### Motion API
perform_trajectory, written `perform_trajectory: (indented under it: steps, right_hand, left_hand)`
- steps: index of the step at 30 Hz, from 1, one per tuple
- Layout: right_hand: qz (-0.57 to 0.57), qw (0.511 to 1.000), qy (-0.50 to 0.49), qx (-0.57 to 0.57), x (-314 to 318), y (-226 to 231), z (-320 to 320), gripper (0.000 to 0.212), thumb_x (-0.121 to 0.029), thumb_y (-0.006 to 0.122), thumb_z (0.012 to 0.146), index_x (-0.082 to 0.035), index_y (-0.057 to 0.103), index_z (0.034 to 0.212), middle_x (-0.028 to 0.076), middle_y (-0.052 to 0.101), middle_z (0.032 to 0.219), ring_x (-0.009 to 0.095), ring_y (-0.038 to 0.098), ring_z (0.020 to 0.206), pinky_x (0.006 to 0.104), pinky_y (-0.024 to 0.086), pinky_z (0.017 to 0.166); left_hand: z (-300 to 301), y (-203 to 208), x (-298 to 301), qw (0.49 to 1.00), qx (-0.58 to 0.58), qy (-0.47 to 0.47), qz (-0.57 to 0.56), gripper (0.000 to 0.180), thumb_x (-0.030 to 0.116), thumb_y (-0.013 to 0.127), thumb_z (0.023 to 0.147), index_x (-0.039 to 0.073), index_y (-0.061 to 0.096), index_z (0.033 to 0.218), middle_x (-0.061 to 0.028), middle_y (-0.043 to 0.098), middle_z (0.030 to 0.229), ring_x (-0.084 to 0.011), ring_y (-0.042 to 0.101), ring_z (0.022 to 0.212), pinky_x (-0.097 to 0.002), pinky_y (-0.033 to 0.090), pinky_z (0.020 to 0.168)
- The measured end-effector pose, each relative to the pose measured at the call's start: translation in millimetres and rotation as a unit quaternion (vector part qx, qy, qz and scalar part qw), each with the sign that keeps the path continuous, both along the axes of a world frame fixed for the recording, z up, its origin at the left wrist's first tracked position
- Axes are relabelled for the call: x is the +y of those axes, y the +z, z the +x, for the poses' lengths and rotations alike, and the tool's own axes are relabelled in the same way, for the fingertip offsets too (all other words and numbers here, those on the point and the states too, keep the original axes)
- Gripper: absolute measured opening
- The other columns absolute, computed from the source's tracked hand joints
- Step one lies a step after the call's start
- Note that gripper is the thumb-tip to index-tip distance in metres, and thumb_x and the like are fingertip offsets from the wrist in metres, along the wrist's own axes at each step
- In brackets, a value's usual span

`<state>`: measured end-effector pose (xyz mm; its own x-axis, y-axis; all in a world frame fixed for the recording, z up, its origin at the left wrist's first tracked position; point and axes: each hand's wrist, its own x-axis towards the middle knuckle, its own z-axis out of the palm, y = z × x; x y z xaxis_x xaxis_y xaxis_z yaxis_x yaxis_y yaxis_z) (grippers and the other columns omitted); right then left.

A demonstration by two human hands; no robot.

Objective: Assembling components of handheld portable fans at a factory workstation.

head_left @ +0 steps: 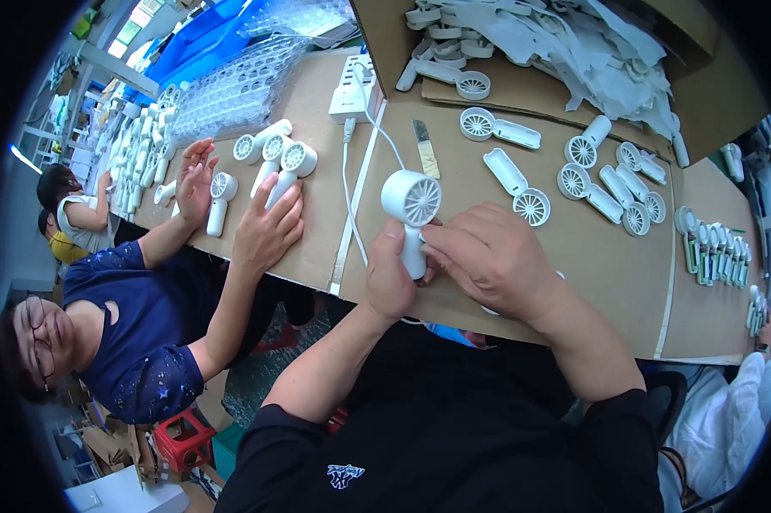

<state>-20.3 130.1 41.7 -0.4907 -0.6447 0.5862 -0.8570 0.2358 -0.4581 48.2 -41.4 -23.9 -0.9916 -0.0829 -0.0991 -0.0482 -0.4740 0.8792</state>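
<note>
A white handheld fan point(412, 198) with a round slatted grille stands upright in front of me. My left hand point(391, 278) is closed around its handle. Close against the fan's neck, the curled fingers of my right hand point(492, 261) pinch together; whatever lies between the fingertips is hidden. One white cable point(387, 139) runs from a white power strip point(352, 90) and disappears behind the fan's head. Beyond my hands lie a knife blade with a taped grip point(426, 151) and an open fan housing point(518, 184).
More fan housings point(603, 184) are spread to the right, beside a row of small fan parts point(715, 248). A cardboard box point(522, 96) of parts stands at the back. On the left, a co-worker's hands point(266, 224) are among finished-looking fans point(296, 160); bubble wrap point(236, 90) lies behind.
</note>
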Motion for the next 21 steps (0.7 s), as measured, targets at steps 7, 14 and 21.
perform_trajectory:
  steps: [7, 14, 21]
  right_hand:
    - [-0.128, 0.979, -0.018, -0.155, 19, -2, -24, 0.007, -0.011, 0.074, 0.093, -0.005, 0.075, 0.097, 0.003, 0.069, 0.08, 0.019, 0.06, 0.069, 0.0301, 0.046, 0.065]
    - [-0.131, 0.947, -0.122, -0.266, 24, -9, -33, 0.008, -0.011, 0.072, 0.095, -0.004, 0.073, 0.091, 0.003, 0.066, 0.074, 0.019, 0.053, 0.058, 0.0313, 0.041, 0.056]
    - [-0.057, 0.981, -0.098, -0.159, 17, -9, -26, 0.009, -0.011, 0.072, 0.094, -0.005, 0.072, 0.088, 0.004, 0.066, 0.074, 0.021, 0.055, 0.059, 0.0327, 0.043, 0.057]
  left_hand:
    - [0, -4, -12, 0.989, 0.016, -0.021, 0.145, 0.048, 0.031, 0.031, 0.105, -0.003, 0.058, 0.126, -0.0147, 0.065, 0.112, -0.0171, 0.054, 0.063, -0.0333, 0.044, 0.057]
    - [-5, 12, -8, 0.975, -0.042, -0.007, 0.217, 0.051, 0.046, 0.034, 0.102, 0.003, 0.059, 0.109, -0.0057, 0.054, 0.064, -0.0168, 0.043, 0.049, -0.0321, 0.036, 0.052]
    - [-4, 15, -9, 0.974, -0.055, 0.0, 0.22, 0.052, 0.046, 0.032, 0.102, 0.003, 0.06, 0.106, -0.0032, 0.049, 0.057, -0.0164, 0.042, 0.048, -0.0321, 0.036, 0.052]
